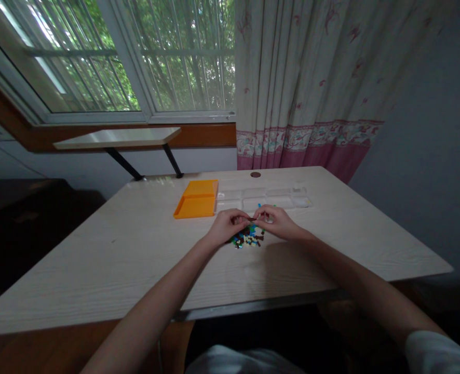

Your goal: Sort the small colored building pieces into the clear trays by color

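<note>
A pile of small building bricks [249,238] in brown, blue, green and cream lies on the table, just below my hands. Over it, my left hand [229,223] and my right hand [275,221] meet, fingertips pinched close together. Between them is a small dark brown brick piece [251,219], gripped from both sides. Whether it is one brick or several joined is too small to tell. A few blue and green bits show behind my right hand, and my fingers hide part of the pile.
An orange tray [196,208] with two compartments stands beyond my left hand. Right of it lies a clear plastic compartment tray [253,193]. The table [144,265] has a raised shelf [117,136] at its back left and a round cable hole [255,175] near the curtain.
</note>
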{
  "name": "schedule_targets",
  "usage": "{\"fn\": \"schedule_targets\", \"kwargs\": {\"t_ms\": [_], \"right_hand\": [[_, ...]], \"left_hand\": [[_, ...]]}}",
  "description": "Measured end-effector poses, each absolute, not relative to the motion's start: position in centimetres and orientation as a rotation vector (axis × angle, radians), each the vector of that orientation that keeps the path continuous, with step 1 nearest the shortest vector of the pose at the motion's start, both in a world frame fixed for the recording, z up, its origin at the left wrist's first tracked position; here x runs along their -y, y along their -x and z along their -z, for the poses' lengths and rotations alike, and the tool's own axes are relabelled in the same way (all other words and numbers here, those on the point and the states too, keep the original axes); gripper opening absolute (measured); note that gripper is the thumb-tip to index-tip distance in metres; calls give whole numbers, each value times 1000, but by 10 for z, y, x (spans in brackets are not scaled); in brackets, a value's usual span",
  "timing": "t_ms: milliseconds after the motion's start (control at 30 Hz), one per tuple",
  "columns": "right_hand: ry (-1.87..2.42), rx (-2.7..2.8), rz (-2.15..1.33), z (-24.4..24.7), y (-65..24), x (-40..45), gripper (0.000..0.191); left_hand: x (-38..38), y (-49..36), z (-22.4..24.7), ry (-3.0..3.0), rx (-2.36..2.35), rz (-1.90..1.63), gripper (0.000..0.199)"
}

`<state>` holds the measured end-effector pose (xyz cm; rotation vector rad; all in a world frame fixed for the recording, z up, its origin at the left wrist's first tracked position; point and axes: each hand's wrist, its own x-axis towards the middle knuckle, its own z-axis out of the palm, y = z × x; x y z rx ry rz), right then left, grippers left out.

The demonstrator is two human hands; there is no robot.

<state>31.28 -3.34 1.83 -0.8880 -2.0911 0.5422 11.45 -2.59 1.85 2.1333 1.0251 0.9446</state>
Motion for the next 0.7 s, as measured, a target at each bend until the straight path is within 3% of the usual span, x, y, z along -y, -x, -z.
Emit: {"fn": "schedule_targets", "kwargs": {"t_ms": [167, 367, 700], "right_hand": [[918, 2063, -492, -15, -313, 31, 20], [888, 2259, -505, -11, -314, 29, 14], [959, 2384, -395, -9, -318, 25, 17]], "left_hand": [[24, -114, -17, -2056, -1072, -1102, 21], [21, -110, -21, -2006, -1151, -1448, 20], [23, -110, -22, -1999, -1183, -1497, 20]]}}
